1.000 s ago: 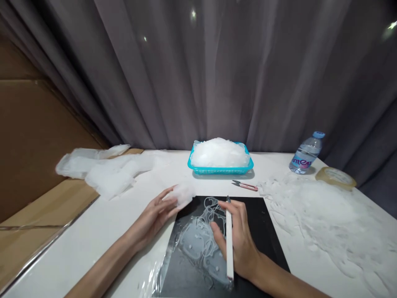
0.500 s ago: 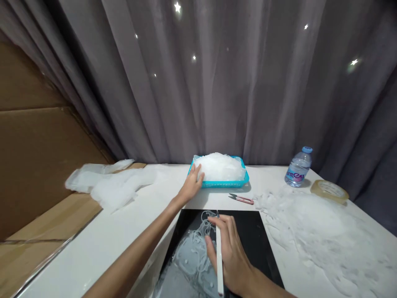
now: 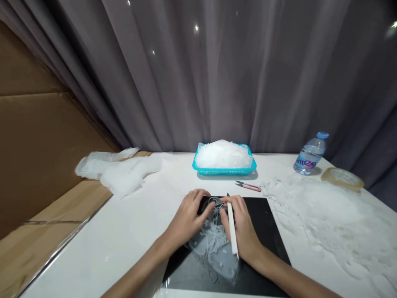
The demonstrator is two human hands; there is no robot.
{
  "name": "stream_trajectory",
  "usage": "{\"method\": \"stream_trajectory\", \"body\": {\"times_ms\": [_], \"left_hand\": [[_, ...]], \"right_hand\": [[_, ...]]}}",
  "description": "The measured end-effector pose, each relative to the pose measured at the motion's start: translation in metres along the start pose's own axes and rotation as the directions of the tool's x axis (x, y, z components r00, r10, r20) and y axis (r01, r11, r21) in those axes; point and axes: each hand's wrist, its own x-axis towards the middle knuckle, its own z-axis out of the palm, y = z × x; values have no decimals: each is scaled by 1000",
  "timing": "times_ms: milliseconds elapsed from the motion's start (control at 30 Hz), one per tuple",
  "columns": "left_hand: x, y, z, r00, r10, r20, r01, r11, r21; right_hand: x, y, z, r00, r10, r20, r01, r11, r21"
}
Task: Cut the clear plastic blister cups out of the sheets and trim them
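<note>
My left hand (image 3: 189, 215) rests at the left of a bundle of thin grey cords (image 3: 214, 231), thumb apart from the curved fingers and its tip by the cords. Between thumb and forefinger the black mat shows. My right hand (image 3: 243, 227) holds a slim white pen-like tool (image 3: 232, 229) with a dark tip pointing away from me; its fingertips are at the cords' right side. Under the cords lie translucent grey-blue flat pieces (image 3: 225, 260), seemingly in clear plastic. All this sits on the black mat (image 3: 260, 211). Some fingertips are hidden.
A blue basket (image 3: 226, 171) heaped with white sheer material (image 3: 223, 154) stands behind the mat, with pink-handled thread snips (image 3: 248, 186) nearby. A water bottle (image 3: 311, 154), tape roll (image 3: 343, 179) and white sheer pile (image 3: 338, 219) lie right; more material (image 3: 124, 174) and cardboard (image 3: 46, 136) left.
My left hand has come back from the basket to the cords on the mat. My right hand still holds the white tool. The view has tilted down slightly.
</note>
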Motion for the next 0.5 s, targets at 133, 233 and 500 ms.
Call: {"method": "stream_trajectory", "body": {"times_ms": [133, 233, 500], "left_hand": [[-35, 8, -4, 976, -21, 217, 8, 998, 57], [-35, 8, -9, 965, 15, 262, -24, 999, 35], [-31, -2, -11, 951, -249, 183, 254, 967, -3]], "right_hand": [[2, 10, 0, 996, 78, -36, -76, 996, 35], [3, 11, -2, 997, 74, -29, -73, 997, 20], [8, 12, -18, 988, -51, 144, 55, 998, -25]]}}
